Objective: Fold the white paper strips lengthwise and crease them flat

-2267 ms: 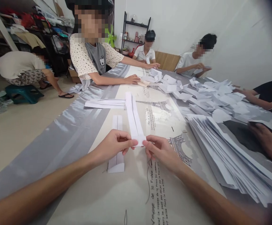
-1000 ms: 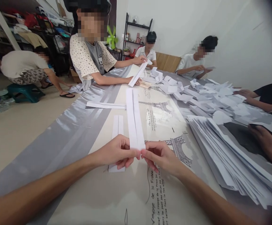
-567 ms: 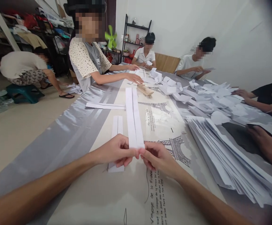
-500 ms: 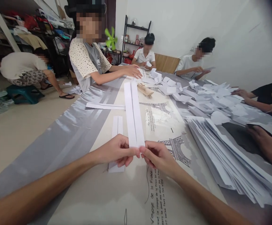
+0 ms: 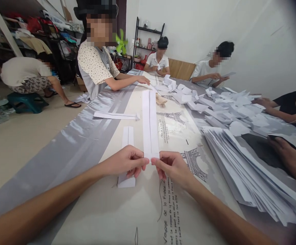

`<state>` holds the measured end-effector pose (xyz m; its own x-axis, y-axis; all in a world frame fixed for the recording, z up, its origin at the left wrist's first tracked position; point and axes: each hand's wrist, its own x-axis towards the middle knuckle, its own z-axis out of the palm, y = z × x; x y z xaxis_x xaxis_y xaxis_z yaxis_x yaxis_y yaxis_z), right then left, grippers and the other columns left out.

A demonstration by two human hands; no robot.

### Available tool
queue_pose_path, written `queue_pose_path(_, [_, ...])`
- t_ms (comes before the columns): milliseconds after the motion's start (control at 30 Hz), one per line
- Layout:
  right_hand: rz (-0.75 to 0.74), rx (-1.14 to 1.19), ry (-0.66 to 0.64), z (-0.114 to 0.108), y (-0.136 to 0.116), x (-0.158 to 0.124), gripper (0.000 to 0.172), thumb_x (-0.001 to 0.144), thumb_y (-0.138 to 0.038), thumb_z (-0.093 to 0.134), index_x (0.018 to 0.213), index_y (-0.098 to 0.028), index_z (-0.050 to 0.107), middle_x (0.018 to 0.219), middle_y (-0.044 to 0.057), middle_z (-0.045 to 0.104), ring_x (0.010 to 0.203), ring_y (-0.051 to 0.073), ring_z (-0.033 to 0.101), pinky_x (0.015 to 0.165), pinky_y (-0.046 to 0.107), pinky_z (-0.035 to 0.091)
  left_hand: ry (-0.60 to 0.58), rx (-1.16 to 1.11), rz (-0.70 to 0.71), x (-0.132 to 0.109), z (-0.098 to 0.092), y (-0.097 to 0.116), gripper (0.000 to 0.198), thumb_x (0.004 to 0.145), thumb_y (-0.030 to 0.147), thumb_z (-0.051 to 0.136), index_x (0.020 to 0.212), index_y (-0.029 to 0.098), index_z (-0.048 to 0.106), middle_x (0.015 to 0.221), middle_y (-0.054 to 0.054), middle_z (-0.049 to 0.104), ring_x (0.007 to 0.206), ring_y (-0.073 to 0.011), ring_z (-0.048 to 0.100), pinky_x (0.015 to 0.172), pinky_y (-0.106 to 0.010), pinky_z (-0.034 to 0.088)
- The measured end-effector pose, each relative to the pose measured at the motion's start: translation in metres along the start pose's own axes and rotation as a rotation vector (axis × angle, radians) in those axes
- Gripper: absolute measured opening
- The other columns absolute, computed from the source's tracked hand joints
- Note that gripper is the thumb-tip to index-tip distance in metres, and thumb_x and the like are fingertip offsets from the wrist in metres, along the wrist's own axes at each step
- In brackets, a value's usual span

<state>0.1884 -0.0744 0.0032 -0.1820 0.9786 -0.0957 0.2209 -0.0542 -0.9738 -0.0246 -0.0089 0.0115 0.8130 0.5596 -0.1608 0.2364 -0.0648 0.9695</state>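
A folded white paper strip (image 5: 150, 126) with a seam down its middle stands up from my fingers, tilted away from me above the table. My left hand (image 5: 128, 161) pinches its near left corner between thumb and fingers. At the near right corner, my right hand (image 5: 172, 166) pinches the same strip, the two thumbs almost meeting. Partly under my left hand lies another folded paper strip (image 5: 127, 136) on the tablecloth. Beyond it a third paper strip (image 5: 114, 116) lies crosswise.
A fanned stack of white paper (image 5: 250, 173) lies at the right, with a heap of folded papers (image 5: 221, 105) behind it. A brown roll-like piece (image 5: 161, 99) lies past my strip. Several people sit around the printed tablecloth (image 5: 107, 211); one person's arm (image 5: 127, 81) reaches in from the left.
The strip in my hands has shifted slightly right and stands straighter, and my thumbs have moved a little along its near edge. The person at left has drawn a hand back slightly.
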Motion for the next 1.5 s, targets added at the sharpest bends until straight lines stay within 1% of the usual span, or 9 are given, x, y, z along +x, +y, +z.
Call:
queue_pose_path(200, [-0.016, 0.011, -0.002, -0.001, 0.0, -0.001, 0.031, 0.093, -0.041, 0.067, 0.072, -0.019, 0.062, 0.049, -0.004, 0.06, 0.04, 0.01, 0.05, 0.044, 0.023, 0.039, -0.024, -0.026, 0.018, -0.001, -0.001, 0.002, 0.034, 0.098, 0.041, 0.055, 0.076, 0.015, 0.062, 0.054, 0.004, 0.058, 0.04, -0.0052, 0.046, 0.043, -0.017, 0.036])
queue_pose_path(433, [-0.088, -0.028, -0.027, 0.0, 0.002, -0.005, 0.03, 0.093, -0.04, 0.068, 0.072, -0.019, 0.064, 0.05, -0.005, 0.057, 0.043, 0.009, 0.047, 0.045, 0.023, 0.037, -0.037, -0.065, 0.072, 0.0, 0.004, 0.004, 0.026, 0.093, 0.029, 0.061, 0.074, 0.014, 0.067, 0.064, -0.001, 0.067, 0.047, -0.0064, 0.054, 0.047, -0.017, 0.041])
queue_pose_path(633, [-0.097, -0.023, 0.014, -0.003, 0.001, -0.003, 0.033, 0.091, -0.041, 0.07, 0.068, -0.02, 0.059, 0.048, -0.005, 0.055, 0.042, 0.009, 0.045, 0.045, 0.024, 0.037, -0.089, -0.089, -0.025, -0.001, -0.011, 0.0, 0.022, 0.092, 0.027, 0.059, 0.075, 0.014, 0.065, 0.06, -0.001, 0.067, 0.04, -0.0069, 0.052, 0.041, -0.017, 0.035])
queue_pose_path(900, [-0.111, -0.004, -0.039, -0.003, -0.002, -0.004, 0.033, 0.092, -0.043, 0.068, 0.07, -0.019, 0.061, 0.052, -0.004, 0.056, 0.045, 0.009, 0.046, 0.047, 0.024, 0.038, -0.077, -0.1, 0.071, 0.0, -0.009, 0.0, 0.025, 0.091, 0.037, 0.067, 0.082, 0.014, 0.069, 0.062, -0.001, 0.067, 0.042, -0.0054, 0.048, 0.043, -0.017, 0.035])
queue_pose_path(1167, [-0.077, 0.001, -0.103, -0.013, -0.008, -0.002, 0.031, 0.094, -0.048, 0.064, 0.08, -0.02, 0.065, 0.055, -0.005, 0.054, 0.048, 0.01, 0.05, 0.051, 0.026, 0.042, -0.08, -0.098, -0.009, -0.002, -0.014, 0.003, 0.03, 0.088, 0.042, 0.071, 0.078, 0.013, 0.072, 0.059, -0.001, 0.065, 0.043, -0.0059, 0.048, 0.043, -0.018, 0.033])
queue_pose_path(1233, [-0.068, -0.021, -0.148, -0.017, -0.006, -0.002, 0.03, 0.095, -0.046, 0.063, 0.081, -0.02, 0.064, 0.055, -0.005, 0.053, 0.048, 0.01, 0.049, 0.052, 0.025, 0.041, 0.0, -0.125, -0.01, -0.001, -0.018, 0.003, 0.039, 0.091, 0.044, 0.067, 0.069, 0.012, 0.069, 0.056, -0.001, 0.063, 0.042, -0.0055, 0.048, 0.043, -0.018, 0.032])
queue_pose_path(1367, [0.001, -0.081, -0.239, -0.025, -0.003, 0.001, 0.031, 0.097, -0.046, 0.059, 0.081, -0.02, 0.064, 0.056, -0.004, 0.055, 0.048, 0.009, 0.046, 0.051, 0.024, 0.038, 0.315, -0.282, -0.029, 0.003, -0.034, -0.003, 0.041, 0.091, 0.039, 0.069, 0.061, 0.012, 0.062, 0.058, -0.002, 0.064, 0.04, -0.0021, 0.041, 0.039, -0.015, 0.028])
queue_pose_path(1433, [0.006, -0.083, -0.134, -0.031, 0.0, 0.006, 0.034, 0.099, -0.048, 0.055, 0.084, -0.019, 0.065, 0.06, -0.003, 0.056, 0.051, 0.01, 0.049, 0.052, 0.025, 0.04, 0.414, -0.325, -0.069, 0.004, -0.047, -0.007, 0.034, 0.09, 0.033, 0.071, 0.065, 0.011, 0.065, 0.064, -0.004, 0.069, 0.042, -0.0028, 0.046, 0.038, -0.014, 0.03])
queue_pose_path(1500, [-0.004, -0.124, 0.008, -0.038, 0.003, 0.011, 0.038, 0.099, -0.051, 0.05, 0.088, -0.019, 0.066, 0.064, -0.002, 0.057, 0.054, 0.011, 0.053, 0.052, 0.025, 0.042, 0.544, -0.359, -0.09, 0.005, -0.063, -0.012, 0.026, 0.092, 0.027, 0.069, 0.073, 0.01, 0.069, 0.073, -0.008, 0.074, 0.05, -0.0045, 0.055, 0.045, -0.012, 0.042])
